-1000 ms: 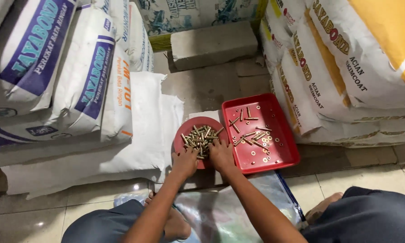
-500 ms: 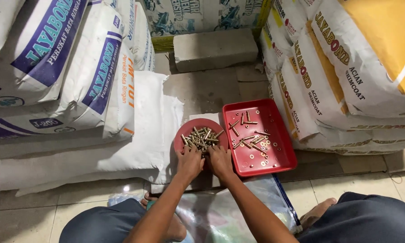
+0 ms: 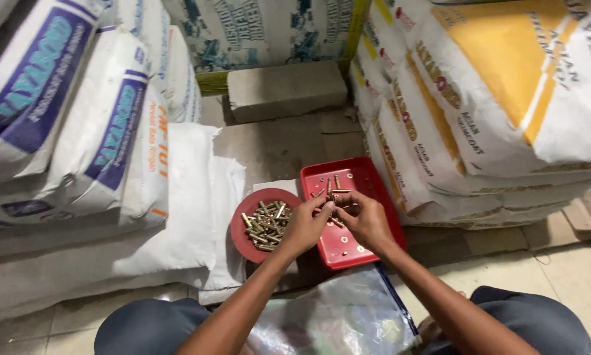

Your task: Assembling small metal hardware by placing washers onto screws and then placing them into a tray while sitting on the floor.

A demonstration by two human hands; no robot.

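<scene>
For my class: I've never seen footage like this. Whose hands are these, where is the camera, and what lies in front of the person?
The camera sits on the person's head and looks down, so the arms reach in from below. There is no machine, only two bare hands. The left hand and the right hand meet over a red square tray holding a few small brass-coloured bolts and washers. Beside it a round red dish holds a pile of brass bolts. The fingertips seem to pinch one small piece; it is too tiny to identify. Stacked sacks stand around, and a clear plastic bag lies on the lap.
</scene>
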